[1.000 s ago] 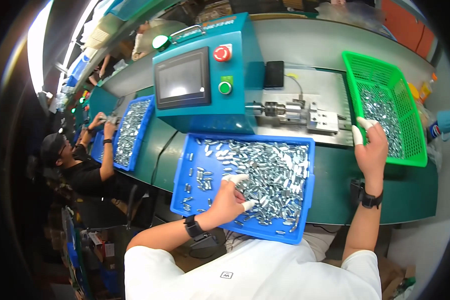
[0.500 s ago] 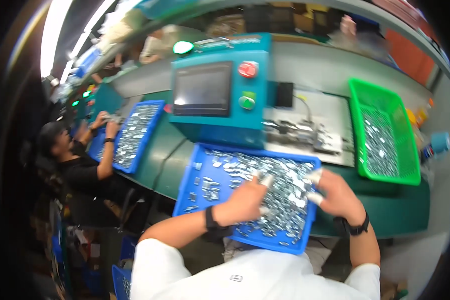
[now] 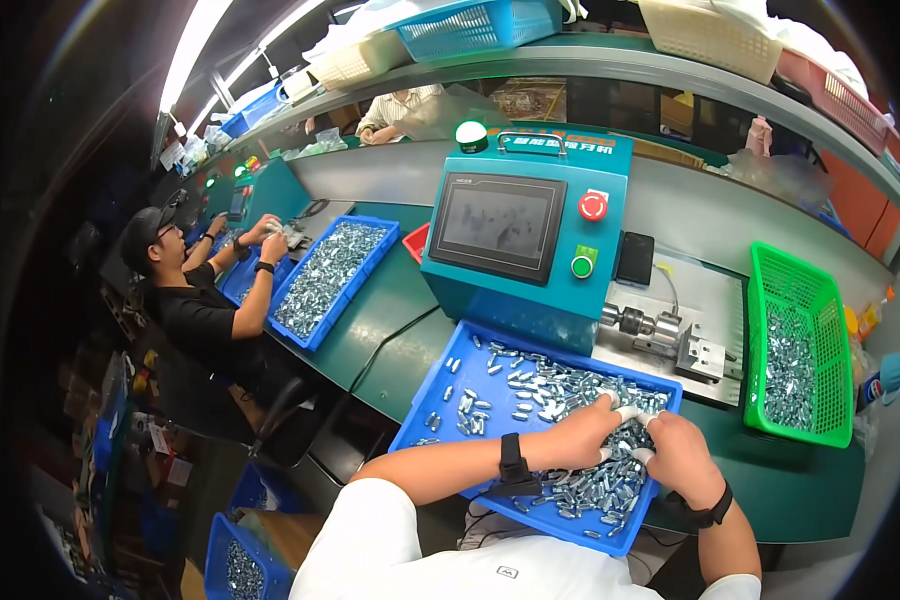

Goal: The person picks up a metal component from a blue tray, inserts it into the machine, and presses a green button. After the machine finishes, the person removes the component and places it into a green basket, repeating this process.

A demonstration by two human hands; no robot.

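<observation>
Head view: one shallow rectangular blue plastic tray [image 3: 618, 546], set at the near edge of a dark green tabletop [image 3: 410, 370]. Contents: many small, shiny, silver metal pieces [image 3: 590, 490], heaped thickly toward the tray's right side, sparser at left, where a few lie in small separate groups.

Left hand [image 3: 578, 432]: bare, with white finger covers [image 3: 625, 412]; over the heap, index finger and thumb parted. Right hand [image 3: 678, 455]: likewise covered at the tips, reaching in from the right, its thumb and forefinger a little apart, fingertips close beside the left hand's. Whether either pinches a piece, cannot tell.

Behind the tray: one box-shaped teal machine [image 3: 520, 315] with a dark rectangular screen [image 3: 502, 225], a round red button [image 3: 592, 206] and a round green button [image 3: 582, 264]; a steel clamping block [image 3: 701, 357] stands at its right. Far right: one bright green latticed plastic basket [image 3: 832, 370], holding similar pieces. Left: a seated co-worker in black [image 3: 200, 300] beside another blue tray of pieces [image 3: 362, 290].
</observation>
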